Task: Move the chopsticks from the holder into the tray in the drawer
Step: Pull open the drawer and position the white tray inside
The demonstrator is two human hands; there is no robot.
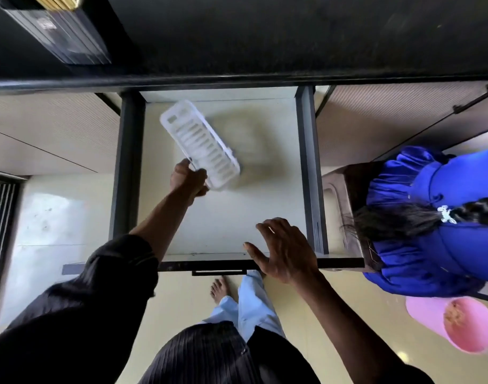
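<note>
A white slotted plastic tray is tilted and blurred above the pale floor of the open drawer. My left hand grips its near end. My right hand hovers with spread fingers over the drawer's front edge, holding nothing. A dark holder with yellowish chopsticks poking out stands on the black counter at the top left.
The black counter runs across the top. A small person in a blue dress stands close on the right beside the drawer. A pink bucket sits on the floor at the lower right. My bare foot is under the drawer front.
</note>
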